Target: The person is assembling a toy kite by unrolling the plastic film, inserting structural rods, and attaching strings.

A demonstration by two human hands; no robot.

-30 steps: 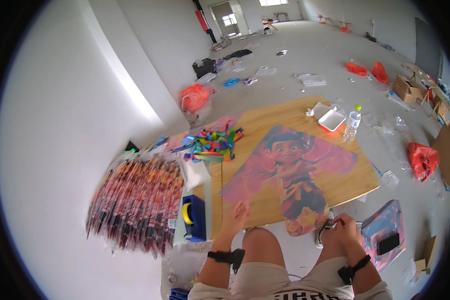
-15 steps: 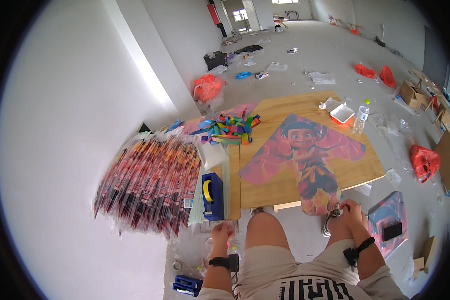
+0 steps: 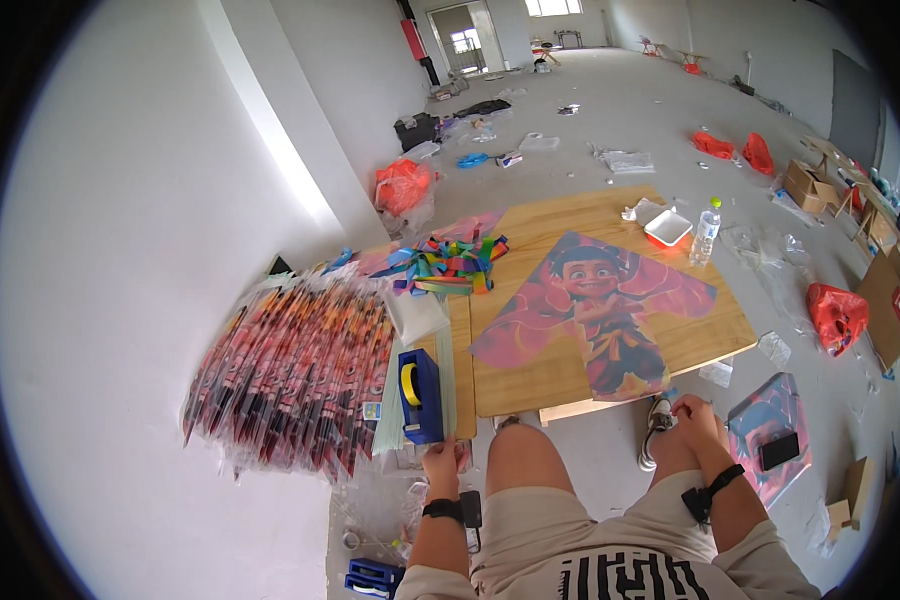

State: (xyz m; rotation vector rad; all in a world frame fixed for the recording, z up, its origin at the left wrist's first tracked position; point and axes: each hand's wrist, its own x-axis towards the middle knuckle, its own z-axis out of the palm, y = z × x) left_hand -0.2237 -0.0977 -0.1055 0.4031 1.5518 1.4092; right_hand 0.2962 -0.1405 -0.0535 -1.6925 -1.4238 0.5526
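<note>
— Where's your left hand (image 3: 440, 462) relative to the blue tape dispenser (image 3: 420, 397)?
— Just below its near end, fingers curled at the dispenser's base; whether your grip actually clasps anything, I cannot tell.
— And your right hand (image 3: 692, 418)?
— Well to the right of the dispenser, resting on your knee beside the shoe (image 3: 656, 428), holding nothing that shows.
— The kite (image 3: 602, 312)?
— Spread flat on the wooden board (image 3: 610, 215), right of the dispenser — the wrapped kite bundles (image 3: 295, 370) lie to its left.
</note>
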